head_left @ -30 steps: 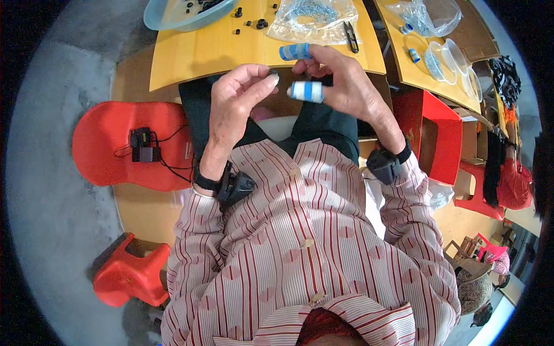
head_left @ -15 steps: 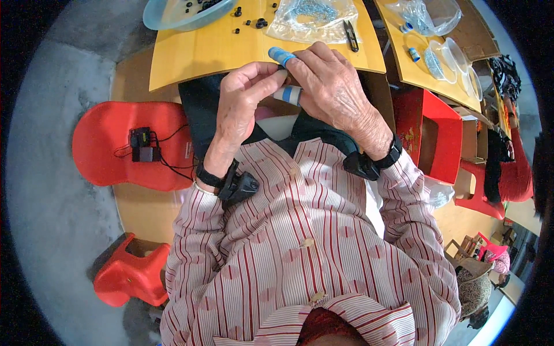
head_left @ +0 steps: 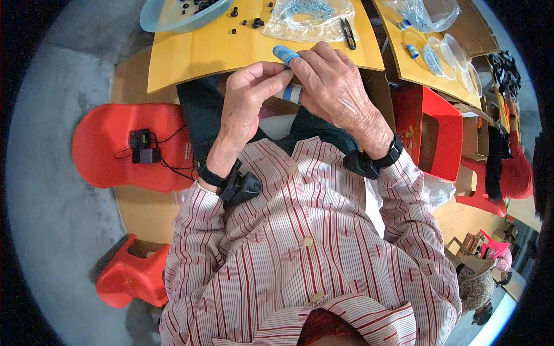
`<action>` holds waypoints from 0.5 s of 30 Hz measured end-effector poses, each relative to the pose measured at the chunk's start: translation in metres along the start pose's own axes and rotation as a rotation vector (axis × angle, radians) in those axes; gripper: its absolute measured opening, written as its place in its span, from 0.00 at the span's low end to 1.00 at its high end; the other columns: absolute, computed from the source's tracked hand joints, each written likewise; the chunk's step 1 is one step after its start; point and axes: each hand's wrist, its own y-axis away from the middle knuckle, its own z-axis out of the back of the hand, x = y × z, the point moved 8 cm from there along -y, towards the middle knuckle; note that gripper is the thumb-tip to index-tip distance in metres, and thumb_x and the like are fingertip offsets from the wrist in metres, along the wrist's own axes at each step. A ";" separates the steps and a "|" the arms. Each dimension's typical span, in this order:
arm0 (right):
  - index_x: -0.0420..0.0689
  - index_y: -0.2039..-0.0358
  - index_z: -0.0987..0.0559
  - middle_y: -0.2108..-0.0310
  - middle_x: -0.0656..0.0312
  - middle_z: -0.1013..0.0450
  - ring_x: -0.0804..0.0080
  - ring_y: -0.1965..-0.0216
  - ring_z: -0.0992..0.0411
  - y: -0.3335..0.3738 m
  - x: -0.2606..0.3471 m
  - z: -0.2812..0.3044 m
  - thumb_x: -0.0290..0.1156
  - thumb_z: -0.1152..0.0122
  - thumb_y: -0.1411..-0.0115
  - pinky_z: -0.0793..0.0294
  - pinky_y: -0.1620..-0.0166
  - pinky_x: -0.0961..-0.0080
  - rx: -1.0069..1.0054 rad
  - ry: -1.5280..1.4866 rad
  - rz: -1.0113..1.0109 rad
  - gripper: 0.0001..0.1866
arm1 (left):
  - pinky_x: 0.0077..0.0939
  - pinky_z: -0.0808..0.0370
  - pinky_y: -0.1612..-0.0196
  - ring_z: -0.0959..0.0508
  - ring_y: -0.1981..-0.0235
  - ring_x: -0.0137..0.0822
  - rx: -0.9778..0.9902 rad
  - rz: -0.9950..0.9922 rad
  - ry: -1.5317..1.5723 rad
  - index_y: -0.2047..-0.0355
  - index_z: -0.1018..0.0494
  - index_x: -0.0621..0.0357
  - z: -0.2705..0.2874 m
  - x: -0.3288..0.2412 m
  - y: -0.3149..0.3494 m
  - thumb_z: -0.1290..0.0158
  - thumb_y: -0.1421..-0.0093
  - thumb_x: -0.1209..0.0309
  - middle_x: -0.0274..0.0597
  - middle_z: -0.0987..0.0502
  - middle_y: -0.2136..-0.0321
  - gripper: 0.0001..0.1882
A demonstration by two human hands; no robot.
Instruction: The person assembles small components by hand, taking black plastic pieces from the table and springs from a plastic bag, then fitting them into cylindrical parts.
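Cables [head_left: 172,168] trail from a black device [head_left: 144,147] on a red seat [head_left: 98,144] at far left, with another red seat [head_left: 130,282] below. Next, a pale blue tub [head_left: 167,24] holding black pieces [head_left: 203,6] stands on the yellow table [head_left: 190,64]; loose black beads [head_left: 257,23] lie near it. The left hand [head_left: 245,104], above the person's lap, has thumb and index finger pinched together on a small dark piece [head_left: 287,68], which sits between the two hands near the table's front edge, too hidden for its shape to be told. The right hand [head_left: 332,83] meets it with its back up and fingers curled, a blue wrap [head_left: 285,55] on the index finger and a blue-and-white wrap [head_left: 292,93] on the thumb; I cannot tell whether these grip anything. Beyond lie a clear bag [head_left: 314,17] and black snips [head_left: 348,33]. Farther right, a second table [head_left: 411,66] carries a small blue roll [head_left: 412,51] and clear containers [head_left: 456,52].
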 end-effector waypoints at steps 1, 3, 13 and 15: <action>0.39 0.59 0.28 0.71 0.63 0.32 0.65 0.68 0.34 0.001 0.000 0.000 0.29 0.45 0.60 0.30 0.66 0.70 -0.007 0.000 0.003 0.23 | 0.15 0.32 0.63 0.29 0.70 0.22 0.002 0.001 0.000 0.65 0.26 0.68 0.000 0.001 0.000 0.47 0.45 0.74 0.35 0.25 0.71 0.09; 0.39 0.59 0.28 0.71 0.63 0.32 0.65 0.68 0.34 0.001 0.000 0.000 0.29 0.45 0.61 0.30 0.66 0.70 0.001 -0.001 0.001 0.24 | 0.15 0.32 0.64 0.29 0.70 0.22 0.001 0.007 0.011 0.65 0.26 0.68 -0.001 0.003 0.000 0.46 0.45 0.74 0.34 0.26 0.71 0.09; 0.39 0.63 0.29 0.73 0.60 0.33 0.62 0.69 0.33 0.006 -0.007 -0.004 0.25 0.42 0.65 0.29 0.66 0.70 0.026 -0.155 -0.052 0.23 | 0.15 0.32 0.62 0.29 0.69 0.22 0.024 0.048 -0.032 0.61 0.27 0.68 -0.004 -0.002 0.006 0.46 0.45 0.72 0.34 0.26 0.69 0.13; 0.39 0.64 0.29 0.74 0.60 0.33 0.62 0.69 0.33 0.007 -0.009 -0.004 0.25 0.42 0.65 0.29 0.66 0.70 0.013 -0.174 -0.053 0.22 | 0.15 0.33 0.61 0.29 0.67 0.22 0.034 0.060 -0.050 0.59 0.28 0.69 -0.003 -0.004 0.009 0.46 0.44 0.70 0.35 0.26 0.67 0.15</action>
